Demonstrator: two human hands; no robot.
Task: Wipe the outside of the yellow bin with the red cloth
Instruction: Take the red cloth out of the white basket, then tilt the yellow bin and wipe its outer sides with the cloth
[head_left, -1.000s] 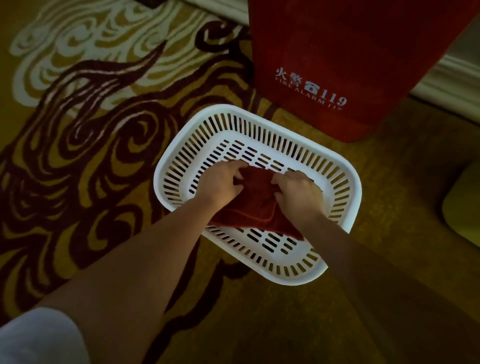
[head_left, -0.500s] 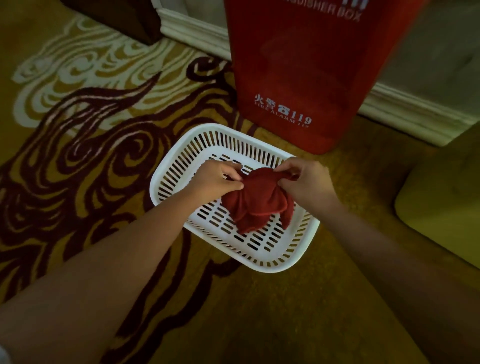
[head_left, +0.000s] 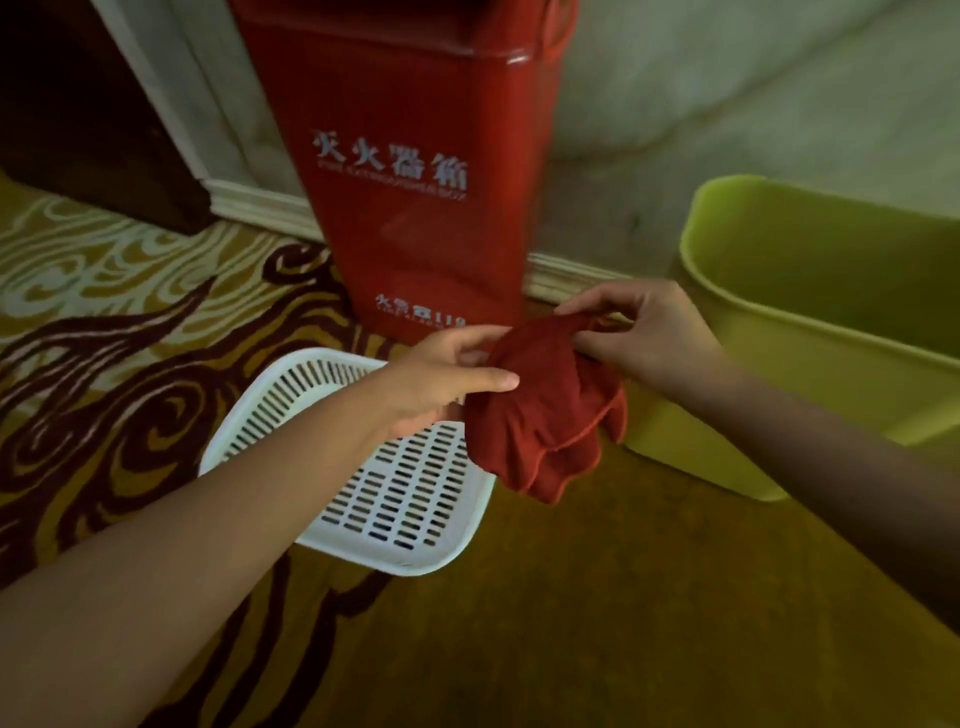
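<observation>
1. The yellow bin (head_left: 810, 374) stands on the carpet (head_left: 571, 623) at my right, against the wall, part of it out of frame. I judge the far sides hard to reach; if I wipe only the near wall, the job is half done, and shoving against a light bin could slide or tip it.
2. The red fire extinguisher box (head_left: 410, 171) stands close by the bin's left side. I reckon a wide sweeping stroke there could knock my arm against it.
3. The white slotted basket (head_left: 363, 499) sits on the carpet beneath my left arm, empty. Shifting toward the bin, I might catch it.
4. The red cloth (head_left: 540, 415) hangs bunched in the air between my hands, just beside the bin's near corner and not touching it as far as I can tell. My right hand (head_left: 644, 332) pinches its top edge with fingertips; my left hand (head_left: 441, 379) clasps its side between thumb and fingers. With so light a pinch on a crumpled wad, I judge it could slip or wipe poorly.
</observation>
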